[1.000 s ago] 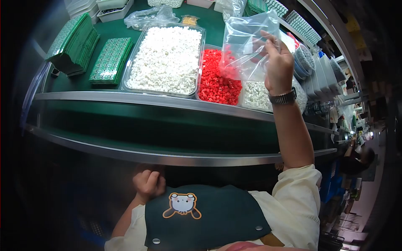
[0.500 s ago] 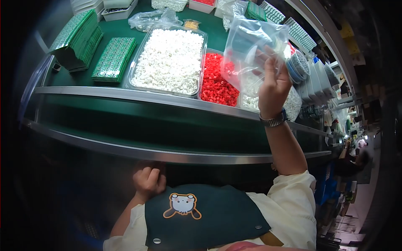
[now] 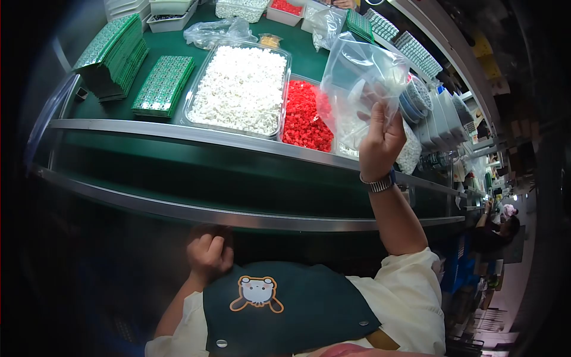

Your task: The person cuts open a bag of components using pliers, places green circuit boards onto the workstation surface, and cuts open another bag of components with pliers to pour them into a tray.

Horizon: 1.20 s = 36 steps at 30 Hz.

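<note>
My right hand [image 3: 382,143] is raised over the front right of the bench, pinching a clear plastic bag [image 3: 348,68] between thumb and fingers. The bag hangs up and to the left, looking limp, with other things showing through it. Below and behind it are a tray of small red parts [image 3: 304,119] and some white parts [image 3: 350,134], partly covered. Down by the lower metal rail [image 3: 262,221], my left hand [image 3: 209,254] is curled into a fist above the apron. Whatever its fingers may hold is hidden.
A large clear tray of white parts [image 3: 241,89] sits at mid bench. To its left are a green circuit board pile [image 3: 162,86] and a taller board stack [image 3: 113,59]. Crumpled plastic [image 3: 220,33] lies behind. Reels [image 3: 416,98] stand at right; a person [image 3: 496,229] is farther off.
My right hand has come slightly down and left with the plastic bag. My left hand has stayed nearly still. At the top edge, another person's fingers have come into view.
</note>
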### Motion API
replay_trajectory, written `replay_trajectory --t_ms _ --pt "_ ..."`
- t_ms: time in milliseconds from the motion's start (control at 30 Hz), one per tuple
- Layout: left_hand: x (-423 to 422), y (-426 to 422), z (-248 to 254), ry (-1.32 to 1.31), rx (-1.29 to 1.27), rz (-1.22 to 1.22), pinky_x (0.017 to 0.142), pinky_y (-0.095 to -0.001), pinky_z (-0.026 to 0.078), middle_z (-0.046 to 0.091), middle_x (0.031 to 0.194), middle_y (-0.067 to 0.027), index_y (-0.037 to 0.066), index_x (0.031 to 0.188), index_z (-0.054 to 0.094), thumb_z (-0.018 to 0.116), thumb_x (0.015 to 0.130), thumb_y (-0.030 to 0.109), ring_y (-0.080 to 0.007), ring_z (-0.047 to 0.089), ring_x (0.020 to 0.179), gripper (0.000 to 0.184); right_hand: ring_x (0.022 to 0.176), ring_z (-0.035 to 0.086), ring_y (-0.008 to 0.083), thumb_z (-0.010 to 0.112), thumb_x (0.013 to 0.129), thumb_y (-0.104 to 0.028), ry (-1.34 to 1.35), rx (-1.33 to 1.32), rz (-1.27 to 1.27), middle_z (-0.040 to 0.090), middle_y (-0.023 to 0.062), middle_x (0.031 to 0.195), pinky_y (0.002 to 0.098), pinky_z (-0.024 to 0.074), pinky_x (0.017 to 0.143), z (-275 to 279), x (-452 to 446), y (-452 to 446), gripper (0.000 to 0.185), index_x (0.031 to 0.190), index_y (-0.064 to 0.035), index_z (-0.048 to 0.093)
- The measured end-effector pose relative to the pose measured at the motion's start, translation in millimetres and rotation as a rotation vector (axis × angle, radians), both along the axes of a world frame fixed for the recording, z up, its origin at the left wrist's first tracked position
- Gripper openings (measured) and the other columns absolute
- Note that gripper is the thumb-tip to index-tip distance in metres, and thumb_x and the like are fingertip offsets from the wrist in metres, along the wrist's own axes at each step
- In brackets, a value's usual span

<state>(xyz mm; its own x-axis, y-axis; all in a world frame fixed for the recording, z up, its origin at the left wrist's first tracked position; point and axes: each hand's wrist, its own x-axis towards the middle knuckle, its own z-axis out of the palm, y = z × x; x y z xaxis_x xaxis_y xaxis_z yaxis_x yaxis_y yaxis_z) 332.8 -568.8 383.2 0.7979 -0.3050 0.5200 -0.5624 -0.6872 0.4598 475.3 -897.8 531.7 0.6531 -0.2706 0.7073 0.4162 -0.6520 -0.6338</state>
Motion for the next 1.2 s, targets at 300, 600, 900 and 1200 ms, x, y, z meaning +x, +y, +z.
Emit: replay_trajectory --t_ms 300,600,900,1200 --pt "-1 -1 3 0.001 0.014 0.002 0.058 -0.0368 0.052 0.064 0.083 -0.0131 0.004 0.087 0.071 0.067 0.071 0.008 -0.0276 0.062 0.069 0.018 0.101 0.07 0.021 0.051 0.103 -0.015 -0.115 0.258 0.024 0.071 0.0134 0.115 0.0314 0.0586 0.076 25 -7 -10 0.028 0.125 -0.001 0.061" --pt "4 -10 2 -0.103 -0.032 -0.018 0.052 -0.0389 0.049 0.061 0.074 -0.014 0.003 0.088 0.07 0.066 0.07 0.007 -0.0296 0.058 0.055 0.019 0.094 0.071 0.0223 0.054 0.102 -0.018 0.071 0.975 0.134 0.072 0.0125 0.108 0.0342 0.057 0.084 40 -38 -121 0.023 0.115 -0.0036 0.066" --pt "-3 -10 5 0.228 -0.292 -0.093 0.062 -0.0333 0.048 0.063 0.084 -0.0176 -0.004 0.093 0.067 0.061 0.087 -0.007 -0.0285 0.061 0.072 0.009 0.099 0.069 0.0251 0.055 0.1 -0.01 -0.257 1.22 0.208 0.071 0.0147 0.109 0.0369 0.0572 0.089 27 -264 -334 0.016 0.105 -0.0008 0.067" --pt "9 -90 26 0.146 -0.037 -0.665 0.069 -0.0361 0.052 0.067 0.084 -0.0132 0.003 0.096 0.07 0.068 0.081 -0.003 -0.0291 0.065 0.075 0.017 0.082 0.064 0.018 0.066 0.091 -0.01 -0.793 1.018 -1.063 0.066 0.0076 0.089 0.0311 0.0552 0.068 12 -620 -375 0.015 0.104 -0.0072 0.061"
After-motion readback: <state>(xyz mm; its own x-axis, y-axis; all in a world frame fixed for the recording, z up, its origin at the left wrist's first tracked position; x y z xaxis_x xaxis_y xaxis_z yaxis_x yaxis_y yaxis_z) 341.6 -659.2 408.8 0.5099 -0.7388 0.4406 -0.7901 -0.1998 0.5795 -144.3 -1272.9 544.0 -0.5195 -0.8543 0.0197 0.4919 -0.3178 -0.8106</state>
